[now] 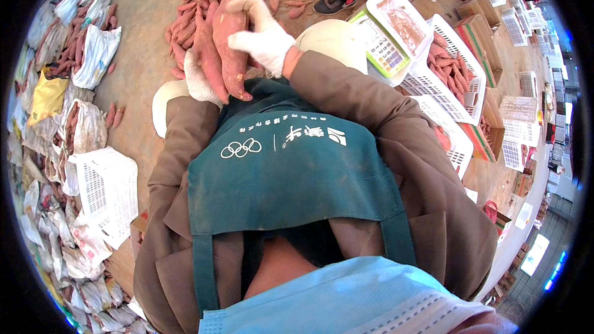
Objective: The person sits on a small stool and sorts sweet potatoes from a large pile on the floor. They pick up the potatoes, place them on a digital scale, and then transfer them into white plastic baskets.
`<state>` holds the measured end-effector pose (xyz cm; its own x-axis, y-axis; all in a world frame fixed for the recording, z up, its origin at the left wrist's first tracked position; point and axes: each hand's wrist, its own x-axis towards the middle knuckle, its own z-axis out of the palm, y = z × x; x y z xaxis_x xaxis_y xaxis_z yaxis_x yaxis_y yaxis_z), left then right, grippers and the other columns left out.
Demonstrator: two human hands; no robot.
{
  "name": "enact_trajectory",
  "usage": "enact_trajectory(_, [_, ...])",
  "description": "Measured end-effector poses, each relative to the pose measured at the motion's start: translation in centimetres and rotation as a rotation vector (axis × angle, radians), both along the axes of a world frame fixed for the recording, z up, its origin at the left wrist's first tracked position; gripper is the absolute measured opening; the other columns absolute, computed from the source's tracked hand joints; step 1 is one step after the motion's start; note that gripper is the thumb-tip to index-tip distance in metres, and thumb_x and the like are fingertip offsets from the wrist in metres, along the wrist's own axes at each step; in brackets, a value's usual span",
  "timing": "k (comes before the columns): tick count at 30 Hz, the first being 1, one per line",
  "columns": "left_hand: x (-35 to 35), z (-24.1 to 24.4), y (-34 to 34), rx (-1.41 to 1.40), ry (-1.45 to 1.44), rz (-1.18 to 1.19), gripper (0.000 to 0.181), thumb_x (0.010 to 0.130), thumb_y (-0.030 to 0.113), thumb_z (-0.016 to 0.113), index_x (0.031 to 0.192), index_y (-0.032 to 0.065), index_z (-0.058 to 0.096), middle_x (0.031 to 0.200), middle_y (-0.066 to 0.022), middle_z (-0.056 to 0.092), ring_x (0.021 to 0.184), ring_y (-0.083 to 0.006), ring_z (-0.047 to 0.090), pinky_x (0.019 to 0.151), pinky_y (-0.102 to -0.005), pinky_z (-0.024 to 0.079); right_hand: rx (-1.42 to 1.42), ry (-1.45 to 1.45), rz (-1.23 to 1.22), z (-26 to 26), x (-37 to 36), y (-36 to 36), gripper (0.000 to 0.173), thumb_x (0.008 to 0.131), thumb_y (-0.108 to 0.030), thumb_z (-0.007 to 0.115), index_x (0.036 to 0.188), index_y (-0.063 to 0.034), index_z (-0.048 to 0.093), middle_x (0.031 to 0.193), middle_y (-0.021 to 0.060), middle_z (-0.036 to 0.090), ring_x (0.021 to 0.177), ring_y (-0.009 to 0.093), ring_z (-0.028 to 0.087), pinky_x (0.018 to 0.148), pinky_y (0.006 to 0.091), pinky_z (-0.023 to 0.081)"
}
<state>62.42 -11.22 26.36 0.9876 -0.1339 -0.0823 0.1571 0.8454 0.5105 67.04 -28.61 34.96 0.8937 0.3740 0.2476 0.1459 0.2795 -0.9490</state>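
Note:
Both my hands wear white knitted gloves. My right hand grips a large, long sweet potato from its right side, thumb and fingers spread along the skin. My left hand is closed around a slimmer sweet potato, its fingers partly hidden behind it. The two roots are side by side above my lap, tips pointing away from me. Just beyond them lies a heap of sweet potatoes on the floor. A green apron bearing writing covers my front.
At my right stands a green digital scale with a white tray, beside white plastic crates of sweet potatoes and cardboard boxes. An upended white crate and filled sacks line the left. Another person's shoe shows ahead.

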Motion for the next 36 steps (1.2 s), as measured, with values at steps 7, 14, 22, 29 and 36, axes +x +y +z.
enact_trajectory(7, [-0.6,3.4,-0.5,-0.073,0.025,0.036,0.084,0.083,0.037,0.062,0.152,0.0107,0.023,0.152,-0.0155,0.033,0.139,-0.0376,0.033,0.114,-0.054,0.029,0.713,0.409,0.192,2.1,2.6,-5.2,0.074,0.071,0.001,0.062,0.14,-0.0125,0.039,0.134,0.0118,0.049,0.125,0.031,0.047,0.106,0.0438,0.042])
enact_trajectory(14, [-1.0,3.8,-0.5,-0.023,0.03,0.135,0.074,0.083,0.033,0.062,0.146,0.0045,0.034,0.145,-0.0138,0.044,0.134,-0.0311,0.042,0.113,-0.0462,0.033,0.738,0.532,0.192,-1.0,7.7,-18.9,0.057,0.091,-0.031,0.054,0.134,0.0066,0.045,0.123,0.0255,0.056,0.102,0.036,0.06,0.09,0.0429,0.051])
enact_trajectory(22, [-0.9,4.0,-0.4,-0.037,0.041,0.147,0.07,0.084,0.03,0.061,0.145,0.0054,0.037,0.144,-0.012,0.046,0.134,-0.0313,0.042,0.114,-0.0471,0.031,-0.342,0.25,-0.772,-1.6,11.3,-32.0,0.082,0.074,-0.023,0.078,0.145,-0.0083,0.04,0.134,0.0155,0.055,0.116,0.028,0.057,0.097,0.0364,0.047])
enact_trajectory(29, [-0.4,4.0,-1.1,-0.063,0.077,0.134,0.068,0.084,0.028,0.061,0.144,0.007,0.038,0.145,-0.0117,0.045,0.135,-0.0317,0.041,0.115,-0.0494,0.03,-1.163,0.213,-0.774,-8.6,15.7,-40.0,0.085,0.068,-0.03,0.079,0.144,-0.0123,0.045,0.134,0.0166,0.057,0.122,0.028,0.056,0.102,0.0361,0.045])
enact_trajectory(36, [-0.2,2.6,0.3,-0.022,0.129,0.182,0.072,0.08,0.029,0.062,0.146,0.012,0.037,0.146,-0.0103,0.04,0.135,-0.0352,0.038,0.107,-0.0608,0.034,-1.392,0.288,-0.718,-7.6,15.4,-37.3,0.095,0.067,-0.033,0.081,0.149,-0.0184,0.036,0.135,0.0184,0.056,0.126,0.03,0.054,0.102,0.0383,0.045])
